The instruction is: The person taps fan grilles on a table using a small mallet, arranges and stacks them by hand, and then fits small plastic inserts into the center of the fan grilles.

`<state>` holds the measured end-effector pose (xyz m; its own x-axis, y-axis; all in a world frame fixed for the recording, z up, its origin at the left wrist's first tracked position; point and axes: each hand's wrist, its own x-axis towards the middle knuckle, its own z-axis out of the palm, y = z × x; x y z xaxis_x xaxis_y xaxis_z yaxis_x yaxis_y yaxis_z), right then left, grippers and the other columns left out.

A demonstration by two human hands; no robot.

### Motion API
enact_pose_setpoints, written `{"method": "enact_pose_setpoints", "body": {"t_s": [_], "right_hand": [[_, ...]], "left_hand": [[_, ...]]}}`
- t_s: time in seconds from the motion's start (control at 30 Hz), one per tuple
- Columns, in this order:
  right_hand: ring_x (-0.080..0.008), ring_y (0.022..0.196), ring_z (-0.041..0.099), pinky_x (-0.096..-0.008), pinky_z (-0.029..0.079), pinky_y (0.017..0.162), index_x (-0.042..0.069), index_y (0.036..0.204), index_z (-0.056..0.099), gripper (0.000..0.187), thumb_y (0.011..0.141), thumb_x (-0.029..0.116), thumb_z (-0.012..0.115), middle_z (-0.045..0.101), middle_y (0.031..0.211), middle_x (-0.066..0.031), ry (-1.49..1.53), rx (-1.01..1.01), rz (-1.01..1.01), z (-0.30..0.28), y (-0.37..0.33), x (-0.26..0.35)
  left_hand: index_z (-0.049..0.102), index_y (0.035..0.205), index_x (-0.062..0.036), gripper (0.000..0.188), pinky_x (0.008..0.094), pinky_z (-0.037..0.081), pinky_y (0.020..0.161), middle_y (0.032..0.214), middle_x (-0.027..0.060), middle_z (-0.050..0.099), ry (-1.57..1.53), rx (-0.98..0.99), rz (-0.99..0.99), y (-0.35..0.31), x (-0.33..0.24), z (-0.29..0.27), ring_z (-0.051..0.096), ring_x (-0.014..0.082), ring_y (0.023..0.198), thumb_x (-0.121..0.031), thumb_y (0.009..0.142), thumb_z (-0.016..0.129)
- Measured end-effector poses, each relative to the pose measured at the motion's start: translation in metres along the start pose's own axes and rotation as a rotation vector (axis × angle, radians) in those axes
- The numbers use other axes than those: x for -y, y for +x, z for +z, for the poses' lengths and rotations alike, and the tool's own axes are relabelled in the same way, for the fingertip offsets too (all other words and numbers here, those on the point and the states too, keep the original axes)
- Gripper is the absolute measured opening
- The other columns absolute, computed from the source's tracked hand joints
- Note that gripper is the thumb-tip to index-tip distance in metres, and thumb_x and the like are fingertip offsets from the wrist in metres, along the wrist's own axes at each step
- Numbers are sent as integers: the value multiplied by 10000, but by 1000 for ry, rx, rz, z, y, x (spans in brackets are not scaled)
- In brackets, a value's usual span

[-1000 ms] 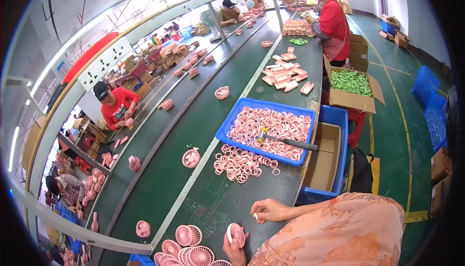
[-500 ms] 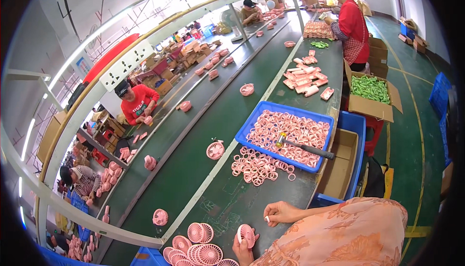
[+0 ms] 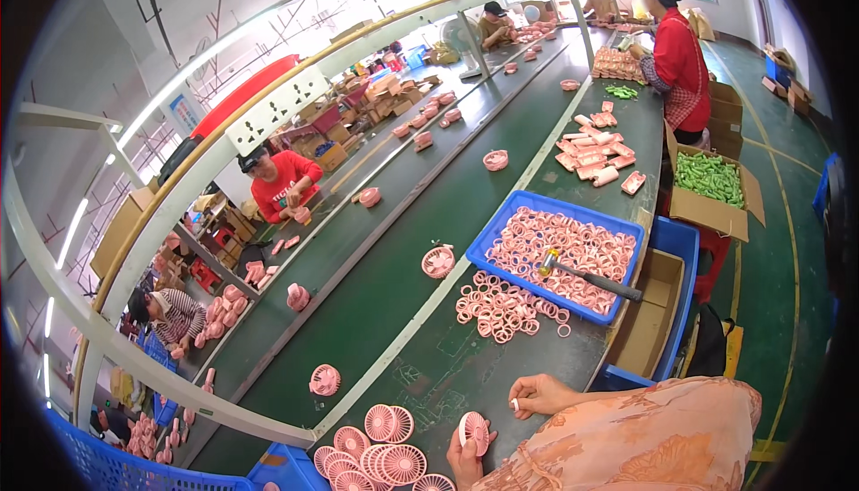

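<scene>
Near the bottom edge, my left hand (image 3: pixel 463 461) is closed around a pink round fan grille (image 3: pixel 475 431), tilted with its slotted face showing. To its right, my right hand (image 3: pixel 548 396) pinches a small white piece (image 3: pixel 514 404) between thumb and fingertips, apart from the grille. The piece is too small to name. Left of my hands lies a heap of pink fan grilles (image 3: pixel 401 463), overlapping each other. Beyond my right hand, loose pink rings (image 3: pixel 497 308) spread over the worktop, next to a blue tray (image 3: pixel 480 244) full of such rings.
A hammer (image 3: pixel 591 278) lies across the tray. Pink fan bodies (image 3: pixel 438 261) sit on the green conveyor belt (image 3: pixel 385 303) to the left. Pink shells (image 3: pixel 598 153) lie farther along the bench. A blue crate (image 3: pixel 684 254) stands at the bench's right edge. A co-worker in red (image 3: pixel 684 66) stands beyond.
The whole scene has shifted to the right in the picture as my head turned. Both hands keep their holds on the fan grille and the small white piece.
</scene>
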<state>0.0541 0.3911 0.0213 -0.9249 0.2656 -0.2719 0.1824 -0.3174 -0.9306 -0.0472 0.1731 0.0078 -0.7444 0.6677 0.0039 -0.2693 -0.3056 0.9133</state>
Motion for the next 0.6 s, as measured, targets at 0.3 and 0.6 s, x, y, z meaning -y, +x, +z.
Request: {"method": "enact_pose_setpoints", "body": {"t_s": [0.3, 0.6], "right_hand": [[-186, 802, 731, -300, 629, 727, -23, 1020, 625, 110, 949, 58, 645, 705, 895, -116, 27, 5, -20, -3, 2, -11], [-209, 807, 734, -314, 632, 708, -31, 1017, 619, 108, 942, 37, 655, 702, 892, -131, -9, -53, -20, -1, -3, 0]], "left_hand": [[433, 1390, 99, 711, 522, 576, 944, 1293, 238, 585, -40, -33, -20, -2, 11, -10, 612, 368, 1203, -382, 925, 674], [470, 1397, 83, 570, 468, 558, 980, 1312, 209, 585, -22, -57, -42, -5, -5, 7, 597, 304, 1223, -261, 972, 629]]}}
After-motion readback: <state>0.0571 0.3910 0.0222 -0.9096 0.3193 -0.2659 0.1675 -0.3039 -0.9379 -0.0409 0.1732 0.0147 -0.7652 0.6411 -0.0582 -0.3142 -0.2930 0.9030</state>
